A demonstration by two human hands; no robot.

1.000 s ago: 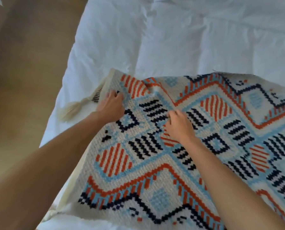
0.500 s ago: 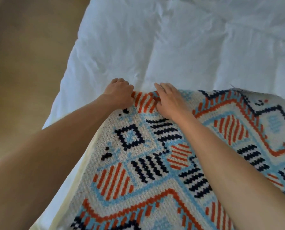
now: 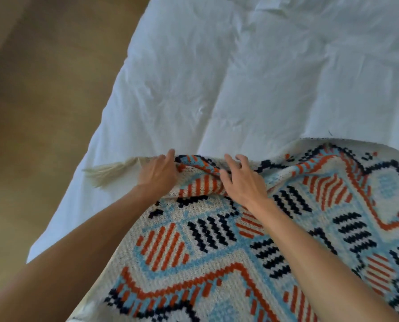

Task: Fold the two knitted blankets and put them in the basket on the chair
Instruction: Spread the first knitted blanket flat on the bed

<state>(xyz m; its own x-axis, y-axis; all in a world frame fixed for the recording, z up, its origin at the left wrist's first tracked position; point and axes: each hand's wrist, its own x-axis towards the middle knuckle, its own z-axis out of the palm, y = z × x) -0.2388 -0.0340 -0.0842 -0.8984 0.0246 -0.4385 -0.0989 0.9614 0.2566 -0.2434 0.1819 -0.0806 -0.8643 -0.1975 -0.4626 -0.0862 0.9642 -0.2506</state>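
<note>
A knitted blanket (image 3: 228, 259) with cream, light-blue, orange and navy diamond patterns lies on the bed and fills the lower right of the view. Its far-left corner is bunched into a raised fold (image 3: 198, 173). My left hand (image 3: 158, 176) grips that corner at its edge, just right of a cream tassel (image 3: 110, 173) that lies out on the duvet. My right hand (image 3: 242, 182) is beside it, with bent fingers dug into the bunched fold and the thumb tucked under it. The basket, the chair and a second blanket are out of view.
A white, wrinkled duvet (image 3: 252, 73) covers the bed beyond the blanket. The bed's left edge runs diagonally, and a wooden floor (image 3: 45, 108) lies to its left.
Both hands have slid forward to the blanket's far-left corner and gathered it into a raised fold. The tassel has come back into sight, lying to the left of my left hand.
</note>
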